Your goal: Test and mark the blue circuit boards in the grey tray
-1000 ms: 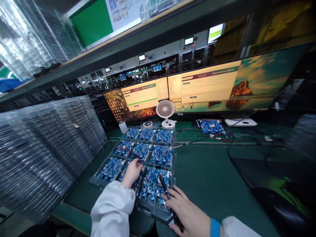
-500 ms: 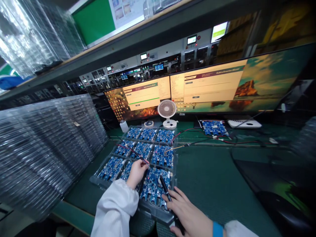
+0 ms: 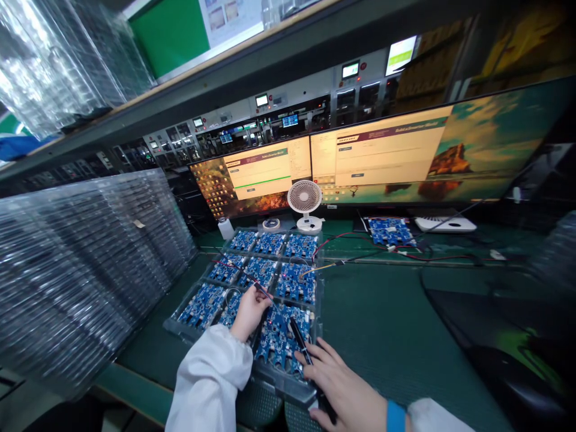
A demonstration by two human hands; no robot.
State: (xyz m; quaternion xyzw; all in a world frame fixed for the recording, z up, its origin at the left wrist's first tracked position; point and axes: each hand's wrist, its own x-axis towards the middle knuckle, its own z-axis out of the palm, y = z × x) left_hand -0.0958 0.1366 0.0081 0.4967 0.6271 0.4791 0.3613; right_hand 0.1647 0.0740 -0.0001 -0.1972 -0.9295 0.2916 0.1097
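Left hand point(image 3: 250, 311): grip pinched narrow on a thin red-and-dark cable point(image 3: 250, 279), held over the tray around its front-middle and front-right pockets. Cable runs from there back-left across the middle row. Exact contact at fingertips too small to read.

Right hand point(image 3: 339, 384): grip closed around a black pen point(image 3: 297, 336), low at the tray's front-right corner. Pen's far end is over the front-right board point(image 3: 274, 345); can't tell if it touches. Blue band point(image 3: 396, 416) on that wrist.

Clear tray point(image 3: 285, 389) lies flat on the green desk point(image 3: 373, 324), nine blue boards in 3x3. Front-middle one partly hidden by left hand and sleeve. Small red light on front-right board. Yellow wire point(image 3: 321, 268) leaves the middle-right board toward the right.

Behind tray: white bottle point(image 3: 225, 229), tape roll point(image 3: 270, 224), white fan point(image 3: 305, 198). Two monitors past those, left one point(image 3: 256, 175) with a green bar, right one point(image 3: 382, 153) with a similar window. Loose blue board point(image 3: 390, 233) right of fan, white box point(image 3: 445, 224) just beside it. Tall stack of clear trays point(image 3: 90, 270) at left.
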